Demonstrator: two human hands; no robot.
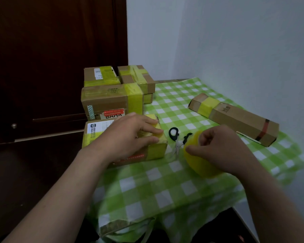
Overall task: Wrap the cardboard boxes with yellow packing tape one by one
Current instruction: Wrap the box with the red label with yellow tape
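Two hands work apart on the green-checked worktop point(165, 186): the left hand point(130, 135) lies flat, fingers straight, pressing the near box point(156, 149) at the left edge, its end banded in yellow. The right hand point(218, 148) curls round the yellow tape roll point(198, 163), just right of the black-handled scissors point(175, 137). Behind, a taped box point(109, 100) reads "BAHA" under a red sticker; the near box's white label is too blurred to read.

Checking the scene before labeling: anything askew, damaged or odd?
The long box lies diagonally on the right, and its far end looks pinched into a wedge. Open scissors lie between the near box and the roll. Nothing is spilled.
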